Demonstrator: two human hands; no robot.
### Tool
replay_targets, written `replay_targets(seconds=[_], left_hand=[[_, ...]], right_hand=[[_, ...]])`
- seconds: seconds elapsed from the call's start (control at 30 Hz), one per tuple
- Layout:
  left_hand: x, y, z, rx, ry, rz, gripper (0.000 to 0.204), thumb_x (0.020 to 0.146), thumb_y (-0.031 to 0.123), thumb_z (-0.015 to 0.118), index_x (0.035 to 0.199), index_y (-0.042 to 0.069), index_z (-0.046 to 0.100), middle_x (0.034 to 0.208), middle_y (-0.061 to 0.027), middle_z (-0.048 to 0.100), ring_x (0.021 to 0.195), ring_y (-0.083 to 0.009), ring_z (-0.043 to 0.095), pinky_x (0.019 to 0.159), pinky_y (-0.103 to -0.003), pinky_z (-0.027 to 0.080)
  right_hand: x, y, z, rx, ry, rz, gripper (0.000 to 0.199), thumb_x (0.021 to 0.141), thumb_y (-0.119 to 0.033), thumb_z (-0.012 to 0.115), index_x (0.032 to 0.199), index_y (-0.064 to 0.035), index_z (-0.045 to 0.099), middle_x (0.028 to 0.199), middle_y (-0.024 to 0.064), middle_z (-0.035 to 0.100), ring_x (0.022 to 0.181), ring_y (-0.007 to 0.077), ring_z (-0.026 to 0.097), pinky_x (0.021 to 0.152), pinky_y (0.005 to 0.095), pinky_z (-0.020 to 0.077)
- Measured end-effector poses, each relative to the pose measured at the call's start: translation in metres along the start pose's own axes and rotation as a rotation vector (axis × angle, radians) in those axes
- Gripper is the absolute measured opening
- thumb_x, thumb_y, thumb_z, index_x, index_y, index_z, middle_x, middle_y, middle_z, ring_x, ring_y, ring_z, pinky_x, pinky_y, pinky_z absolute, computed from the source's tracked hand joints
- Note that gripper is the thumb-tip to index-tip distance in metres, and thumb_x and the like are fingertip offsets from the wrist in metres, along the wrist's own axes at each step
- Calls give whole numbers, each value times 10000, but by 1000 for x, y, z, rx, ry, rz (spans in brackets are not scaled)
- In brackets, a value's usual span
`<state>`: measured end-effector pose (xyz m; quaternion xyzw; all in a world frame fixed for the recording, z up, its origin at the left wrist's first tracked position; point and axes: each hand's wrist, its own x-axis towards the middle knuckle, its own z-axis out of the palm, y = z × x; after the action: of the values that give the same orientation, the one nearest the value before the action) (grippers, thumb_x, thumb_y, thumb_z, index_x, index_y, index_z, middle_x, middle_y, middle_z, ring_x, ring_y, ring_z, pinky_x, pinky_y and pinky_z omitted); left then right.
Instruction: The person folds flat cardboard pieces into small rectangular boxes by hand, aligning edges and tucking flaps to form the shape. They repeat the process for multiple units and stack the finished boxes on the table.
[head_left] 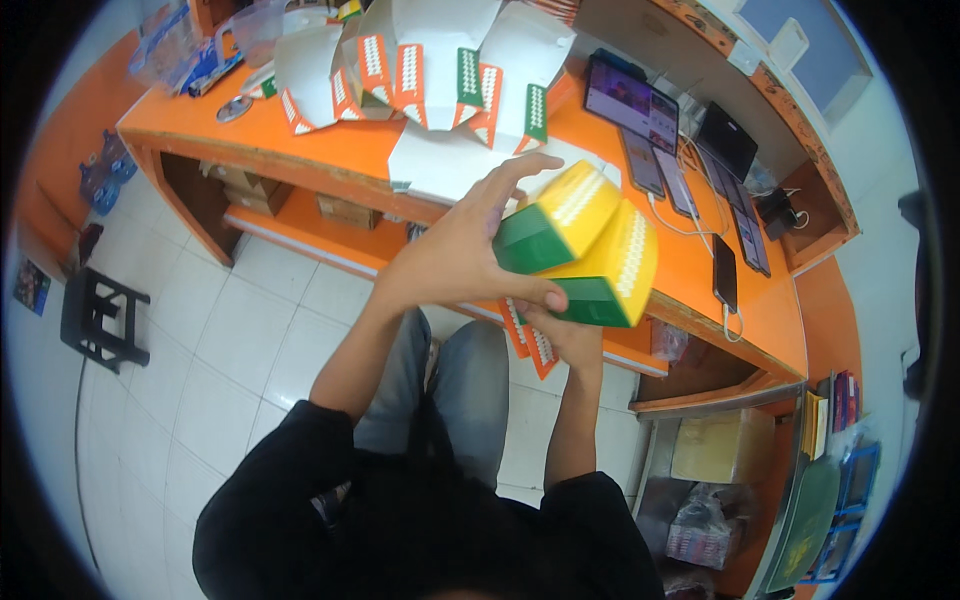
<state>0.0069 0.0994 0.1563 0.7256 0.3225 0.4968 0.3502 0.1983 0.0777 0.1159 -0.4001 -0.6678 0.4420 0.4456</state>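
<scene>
Two yellow and green cardboard cartons [628, 262], one against the other, are held up in front of the table's edge. My left hand [465, 245] grips them from the left, its thumb on the green side and its fingers reaching over the top. From below, my right hand [568, 338] holds the nearer carton; most of its fingers are hidden behind it. Orange flaps with white rows [540, 345] hang under my hands; whether they belong to the same cartons I cannot tell. Several opened white cartons [418, 85] with orange and green flaps stand on the table beyond.
The orange table [270, 140] curves across ahead of me. On its right are a tablet [630, 102], several phones [725, 270] and white cables. Clear plastic tubs [255, 35] sit at the far left. A black stool [105, 318] stands on the tiled floor.
</scene>
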Motion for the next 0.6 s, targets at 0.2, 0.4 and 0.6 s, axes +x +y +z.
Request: replay_targets(seconds=[0.2,0.4,0.6], left_hand=[[-19,-27,-7,-342,-78,-46,956,673,347,828,1439,118,303,1353,-184,408,1222,-286,423,1053,-379,332],[-43,-44,1,-299,117,-66,831,737,278,783,1406,101,323,1249,-166,472,1245,-273,406,1059,-380,317],[-58,-49,15,-476,157,18,887,699,306,807,1404,98,310,1270,-139,443,1281,-267,365,1081,-405,280]], right_hand=[[-5,13,8,244,-98,-74,413,783,-136,776,1123,21,600,1032,81,650,915,163,621,774,287,511],[-9,34,33,273,-105,92,423,757,-96,785,1120,11,596,1024,80,649,929,159,623,785,295,514],[-21,53,53,113,-193,126,474,696,-109,825,1109,-29,608,1030,68,654,932,154,629,793,301,515]])
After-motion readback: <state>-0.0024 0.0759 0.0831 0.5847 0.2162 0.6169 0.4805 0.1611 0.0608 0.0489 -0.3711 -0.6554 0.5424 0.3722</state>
